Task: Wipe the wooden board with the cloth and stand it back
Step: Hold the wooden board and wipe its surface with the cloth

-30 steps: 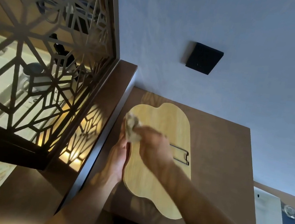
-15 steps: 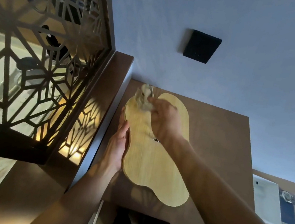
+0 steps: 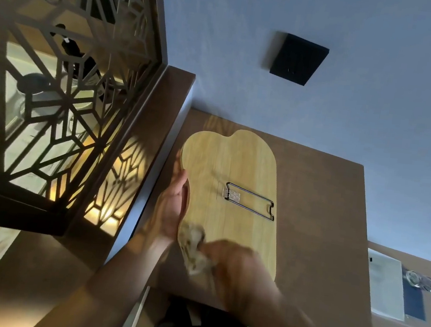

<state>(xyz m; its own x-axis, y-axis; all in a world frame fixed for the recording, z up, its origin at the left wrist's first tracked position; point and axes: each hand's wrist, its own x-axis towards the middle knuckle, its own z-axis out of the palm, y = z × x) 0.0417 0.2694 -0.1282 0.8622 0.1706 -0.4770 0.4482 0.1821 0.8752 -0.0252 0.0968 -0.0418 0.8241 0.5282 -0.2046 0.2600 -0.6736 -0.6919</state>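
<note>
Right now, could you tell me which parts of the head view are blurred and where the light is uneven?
In the head view, the right hand and the cloth are smeared by motion blur; the left hand, wooden board and its wire stand are sharp. Warm light through the lattice screen throws patterned glow on the ledge beside it, while the forearms look dim. Straight edges lean, wide-angle distortion.

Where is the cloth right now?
In the head view, the cloth is bunched in the right hand, pressed on the wooden board's lower left part, just below the left hand steadying the board's edge.
</note>
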